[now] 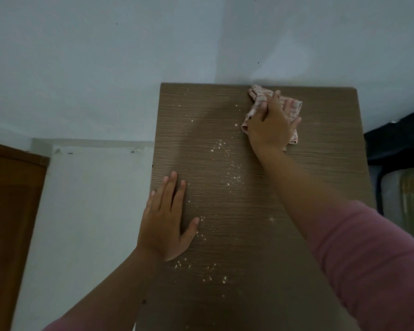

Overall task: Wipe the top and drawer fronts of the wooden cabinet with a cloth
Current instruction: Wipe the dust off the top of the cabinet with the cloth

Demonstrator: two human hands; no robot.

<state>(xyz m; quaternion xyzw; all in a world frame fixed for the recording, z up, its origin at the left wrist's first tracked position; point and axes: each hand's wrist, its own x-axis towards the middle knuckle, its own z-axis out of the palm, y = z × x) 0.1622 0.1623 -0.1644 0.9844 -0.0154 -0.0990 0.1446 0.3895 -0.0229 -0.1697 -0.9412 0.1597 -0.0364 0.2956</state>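
Observation:
The wooden cabinet top (320, 144) fills the middle of the view, brown with fine horizontal grain. White crumbs (227, 158) are scattered in a loose band down its middle. A crumpled pink-and-white checked cloth (290, 107) lies near the far edge, right of centre. My right hand (270, 125) presses down on the cloth and grips it. My left hand (167, 218) rests flat on the top by the left edge, fingers spread, holding nothing. The drawer fronts are out of sight.
A pale wall (105, 68) rises behind and to the left of the cabinet. A brown wooden door (7, 211) stands at the far left. Dark objects and a greenish bundle (411, 192) sit close to the cabinet's right side.

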